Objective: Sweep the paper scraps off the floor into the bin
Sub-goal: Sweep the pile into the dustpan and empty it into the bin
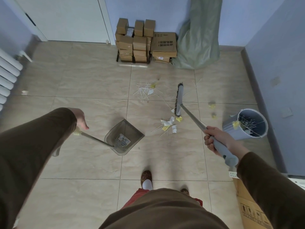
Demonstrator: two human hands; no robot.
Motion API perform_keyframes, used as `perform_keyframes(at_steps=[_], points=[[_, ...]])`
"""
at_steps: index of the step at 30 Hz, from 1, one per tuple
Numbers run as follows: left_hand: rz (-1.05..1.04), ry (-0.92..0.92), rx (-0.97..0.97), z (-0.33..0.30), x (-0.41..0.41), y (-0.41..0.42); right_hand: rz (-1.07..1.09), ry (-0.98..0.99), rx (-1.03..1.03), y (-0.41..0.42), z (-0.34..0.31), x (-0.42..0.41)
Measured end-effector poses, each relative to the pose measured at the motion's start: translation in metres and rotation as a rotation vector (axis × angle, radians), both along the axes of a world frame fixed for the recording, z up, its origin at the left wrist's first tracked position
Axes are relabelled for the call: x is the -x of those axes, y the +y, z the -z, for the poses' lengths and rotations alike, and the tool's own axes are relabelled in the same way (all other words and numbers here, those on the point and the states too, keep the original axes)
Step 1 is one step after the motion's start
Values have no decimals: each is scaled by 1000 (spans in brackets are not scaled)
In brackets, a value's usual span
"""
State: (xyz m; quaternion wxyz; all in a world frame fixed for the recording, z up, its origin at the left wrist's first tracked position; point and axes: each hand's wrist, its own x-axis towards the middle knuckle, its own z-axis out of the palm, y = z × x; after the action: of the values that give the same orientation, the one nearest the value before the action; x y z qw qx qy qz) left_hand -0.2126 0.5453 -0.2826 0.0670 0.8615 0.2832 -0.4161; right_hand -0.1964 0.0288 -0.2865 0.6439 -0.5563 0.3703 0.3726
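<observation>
My right hand point(214, 139) grips the grey handle of a broom point(179, 100); its brush head stands on the tiles beside a small pile of white and yellow paper scraps point(170, 124). A second pile of thin white strips and scraps point(146, 91) lies farther off. My left hand point(80, 120) holds the thin handle of a translucent dustpan point(124, 137), which rests on the floor left of the near pile. A grey bin point(245, 125) at the right wall holds strips and yellow scraps. A few yellow bits point(212, 106) lie near the bin.
Stacked cardboard boxes point(140, 42) and a green sack point(199, 35) stand against the far wall. A white radiator point(6, 76) is at the left, a door point(66, 17) at the back left. A flat carton point(252, 210) lies at the lower right. My slippered foot point(146, 177) is below.
</observation>
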Motion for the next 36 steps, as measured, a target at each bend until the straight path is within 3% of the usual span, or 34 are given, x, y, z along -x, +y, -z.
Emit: perform_keyframes(at_steps=[8, 17, 24, 36], points=[[125, -219, 186, 12, -52, -67, -26, -87, 73, -16, -5, 5], [349, -208, 376, 34, -137, -212, -31, -274, 300, -115, -28, -24], [497, -155, 484, 57, -218, -350, 125, -211, 286, -248, -39, -92], [455, -151, 667, 67, -332, -546, 544, 38, 225, -457, -28, -221]])
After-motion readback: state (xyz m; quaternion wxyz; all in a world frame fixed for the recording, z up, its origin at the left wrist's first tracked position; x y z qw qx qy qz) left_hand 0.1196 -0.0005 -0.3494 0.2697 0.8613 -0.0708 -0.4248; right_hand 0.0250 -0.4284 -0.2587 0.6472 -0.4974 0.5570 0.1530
